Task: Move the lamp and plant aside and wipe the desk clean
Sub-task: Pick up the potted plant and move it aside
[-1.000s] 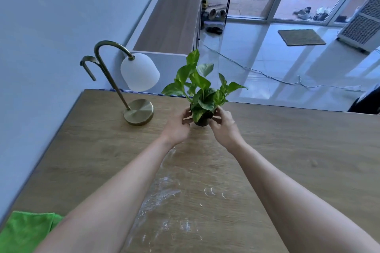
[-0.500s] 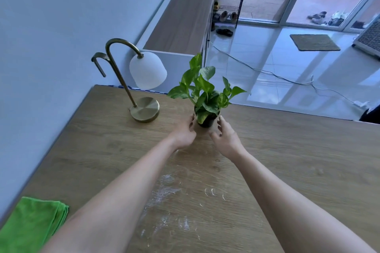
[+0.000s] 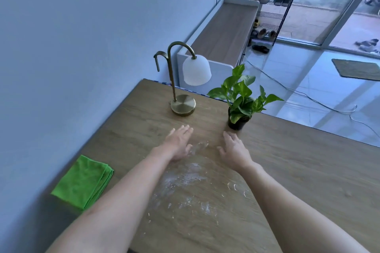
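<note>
- My left hand [image 3: 178, 143] was over the desk [image 3: 298, 170], palm down, fingers straight and close together, holding nothing.
- My right hand [image 3: 234, 151] was beside it, fingers loosely spread and also holding nothing, its fingertips near the plant's pot but not touching it.
- The plant [image 3: 240, 98], leafy green in a small dark pot, stood upright near the far edge of the desk, just beyond my right hand.
- The lamp [image 3: 183, 80], with a round brass base, curved brass stem and white shade, stood to the left of the plant, near the far corner by the wall [image 3: 72, 47].
- White powdery smears [image 3: 185, 183] lay on the wood between my forearms and reached up to my hands.
- A folded green cloth [image 3: 83, 182] lay at the desk's left edge against the wall, well apart from both hands.
</note>
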